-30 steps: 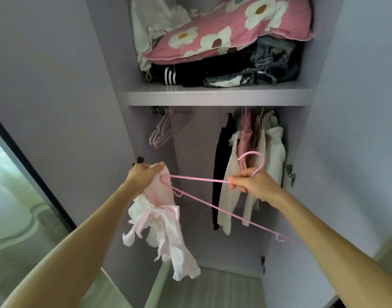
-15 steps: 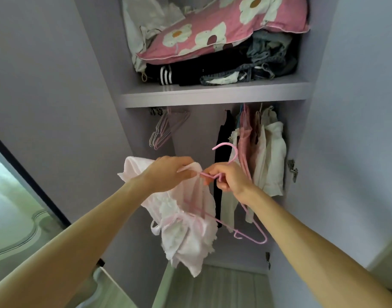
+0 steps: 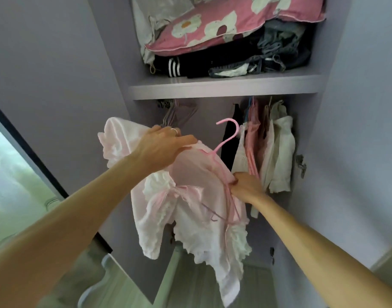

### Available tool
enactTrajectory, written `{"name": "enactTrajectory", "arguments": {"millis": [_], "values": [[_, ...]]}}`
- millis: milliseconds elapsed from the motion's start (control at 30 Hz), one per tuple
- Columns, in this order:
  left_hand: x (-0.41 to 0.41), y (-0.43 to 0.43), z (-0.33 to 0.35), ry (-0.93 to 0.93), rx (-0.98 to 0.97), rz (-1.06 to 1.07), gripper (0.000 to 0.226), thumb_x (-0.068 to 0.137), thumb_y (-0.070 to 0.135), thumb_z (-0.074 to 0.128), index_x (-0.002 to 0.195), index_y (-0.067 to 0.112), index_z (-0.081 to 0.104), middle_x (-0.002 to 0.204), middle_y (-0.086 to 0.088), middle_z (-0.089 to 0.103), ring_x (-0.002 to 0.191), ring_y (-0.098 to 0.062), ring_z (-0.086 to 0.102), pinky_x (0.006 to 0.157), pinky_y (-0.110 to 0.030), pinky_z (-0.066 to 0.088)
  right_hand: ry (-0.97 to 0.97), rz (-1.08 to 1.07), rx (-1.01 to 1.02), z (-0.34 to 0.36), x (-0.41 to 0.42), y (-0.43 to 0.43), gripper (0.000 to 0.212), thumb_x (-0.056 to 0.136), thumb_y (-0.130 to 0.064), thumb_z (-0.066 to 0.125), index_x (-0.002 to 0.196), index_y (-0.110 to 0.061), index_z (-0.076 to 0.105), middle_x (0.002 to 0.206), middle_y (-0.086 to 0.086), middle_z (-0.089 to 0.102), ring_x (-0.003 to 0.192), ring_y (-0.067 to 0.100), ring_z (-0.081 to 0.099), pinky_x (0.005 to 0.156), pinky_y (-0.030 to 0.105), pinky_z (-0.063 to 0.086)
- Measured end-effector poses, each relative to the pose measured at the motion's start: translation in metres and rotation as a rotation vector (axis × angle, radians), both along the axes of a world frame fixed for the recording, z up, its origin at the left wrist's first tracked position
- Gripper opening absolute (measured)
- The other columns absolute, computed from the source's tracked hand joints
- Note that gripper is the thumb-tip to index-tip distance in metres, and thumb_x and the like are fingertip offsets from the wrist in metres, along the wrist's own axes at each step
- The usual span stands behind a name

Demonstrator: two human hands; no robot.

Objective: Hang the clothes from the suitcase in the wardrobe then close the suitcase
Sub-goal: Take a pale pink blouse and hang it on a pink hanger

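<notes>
The main risk, as I judge it, is the top point(image 3: 190, 207) sliding off the hanger point(image 3: 226, 142) before it reaches the rail. The cloth looks thin and the neck wide. Its left shoulder is bunched up behind the left hand point(image 3: 164, 147), and I cannot tell whether it sits on the hanger's arm at all. If either hand let go now, that side would likely drop and pull the rest after it. A 2nd hazard is the loose pink ribbons trailing down the front, which could catch on the hanger's lower end or on the hung clothes point(image 3: 277, 147) just right of it. A 3rd is the hook, which points up and left near those clothes and could snag one on the way up. The rail itself is hidden under the shelf point(image 3: 223, 87), so hooking on would need care. The left hand reaches forward with its fingers curled over the top's neckline, gripping the cloth beside the hook's stem. The right hand point(image 3: 246, 185) is lower and to the right, palm turned in, pinching the hanger's right arm together with the cloth over it. The top hangs in mid-air in front of the open wardrobe, between the 2 hands. The suitcase is out of view.
</notes>
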State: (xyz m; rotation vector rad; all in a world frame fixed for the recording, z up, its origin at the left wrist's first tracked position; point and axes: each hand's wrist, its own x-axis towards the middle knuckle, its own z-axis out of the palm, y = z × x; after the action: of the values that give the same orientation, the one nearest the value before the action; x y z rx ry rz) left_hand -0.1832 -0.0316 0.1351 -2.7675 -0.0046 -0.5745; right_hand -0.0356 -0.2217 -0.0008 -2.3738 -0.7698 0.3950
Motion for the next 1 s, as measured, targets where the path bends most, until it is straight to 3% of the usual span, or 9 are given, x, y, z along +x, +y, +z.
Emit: {"name": "enactTrajectory", "arguments": {"millis": [167,267,333,433,533,733,800,867,1000], "values": [[-0.022,0.028,0.011,-0.112,-0.018,0.22,0.033,0.104,0.03,0.041,0.134,0.04,0.053,0.109,-0.004,0.065,0.097,-0.033,0.064,0.072,-0.036,0.04,-0.274,-0.021,0.032,0.004,0.009,0.0,0.034,0.091,-0.038,0.059,0.062,-0.025,0.048,0.072,-0.002,0.055,0.062,0.013,0.051,0.05,0.027,0.029],[-0.033,0.043,0.007,-0.191,-0.067,0.336,0.031,0.104,0.029,0.042,0.131,0.039,0.053,0.103,-0.006,0.066,0.088,-0.037,0.065,0.067,-0.037,0.042,-0.483,-0.013,0.02,0.014,0.014,0.001,0.026,0.097,-0.037,0.052,0.082,-0.018,0.062,0.09,0.005,0.06,0.082,0.024,0.056,0.065,0.03,0.034],[-0.039,0.049,0.004,-0.251,-0.079,0.405,0.029,0.103,0.026,0.045,0.129,0.038,0.054,0.097,-0.008,0.065,0.084,-0.037,0.065,0.069,-0.041,0.048,-0.469,0.003,0.055,0.023,0.01,0.004,0.023,0.103,-0.035,0.042,0.099,-0.015,0.055,0.087,0.005,0.061,0.081,0.028,0.059,0.063,0.034,0.038],[-0.046,0.051,-0.002,-0.279,-0.017,0.462,0.039,0.094,0.016,0.056,0.127,0.036,0.055,0.096,-0.009,0.065,0.083,-0.036,0.066,0.071,-0.043,0.05,-0.36,-0.059,0.168,0.042,0.002,0.011,0.018,0.107,-0.03,0.032,0.105,-0.016,0.044,0.079,0.001,0.053,0.065,0.022,0.053,0.059,0.037,0.04],[-0.054,0.052,-0.004,-0.243,0.048,0.481,0.044,0.089,0.012,0.062,0.127,0.033,0.055,0.097,-0.007,0.065,0.082,-0.034,0.067,0.064,-0.038,0.047,-0.398,-0.125,0.263,0.053,0.0,0.016,0.018,0.107,-0.026,0.031,0.106,-0.014,0.045,0.084,0.0,0.051,0.072,0.022,0.047,0.063,0.034,0.035],[-0.053,0.061,-0.005,-0.192,0.178,0.478,0.052,0.076,0.008,0.079,0.122,0.023,0.059,0.088,-0.009,0.066,0.064,-0.031,0.066,0.054,-0.034,0.05,-0.519,-0.081,0.158,0.064,0.0,0.021,0.019,0.107,-0.026,0.031,0.107,-0.014,0.045,0.076,0.0,0.05,0.069,0.026,0.047,0.059,0.036,0.036],[-0.05,0.058,-0.004,-0.192,0.162,0.472,0.049,0.079,0.008,0.077,0.122,0.022,0.058,0.088,-0.009,0.066,0.063,-0.032,0.065,0.052,-0.033,0.051,-0.455,-0.035,0.117,0.066,0.0,0.024,0.018,0.106,-0.027,0.031,0.106,-0.015,0.045,0.074,0.0,0.051,0.069,0.027,0.049,0.06,0.038,0.039],[-0.043,0.051,-0.003,-0.217,0.048,0.497,0.042,0.089,0.011,0.064,0.127,0.027,0.053,0.097,-0.007,0.064,0.071,-0.034,0.067,0.051,-0.033,0.044,-0.261,-0.013,0.209,0.069,-0.002,0.028,0.018,0.105,-0.027,0.034,0.104,-0.015,0.047,0.083,0.005,0.057,0.075,0.026,0.055,0.067,0.041,0.045],[-0.028,0.038,-0.02,-0.291,-0.223,0.494,0.032,0.103,0.025,0.042,0.133,0.035,0.045,0.109,-0.005,0.058,0.084,-0.039,0.066,0.058,-0.04,0.04,0.038,0.059,0.447,0.082,-0.016,0.035,0.019,0.101,-0.024,0.046,0.099,-0.007,0.055,0.082,0.006,0.053,0.073,0.021,0.049,0.066,0.034,0.035]]}}
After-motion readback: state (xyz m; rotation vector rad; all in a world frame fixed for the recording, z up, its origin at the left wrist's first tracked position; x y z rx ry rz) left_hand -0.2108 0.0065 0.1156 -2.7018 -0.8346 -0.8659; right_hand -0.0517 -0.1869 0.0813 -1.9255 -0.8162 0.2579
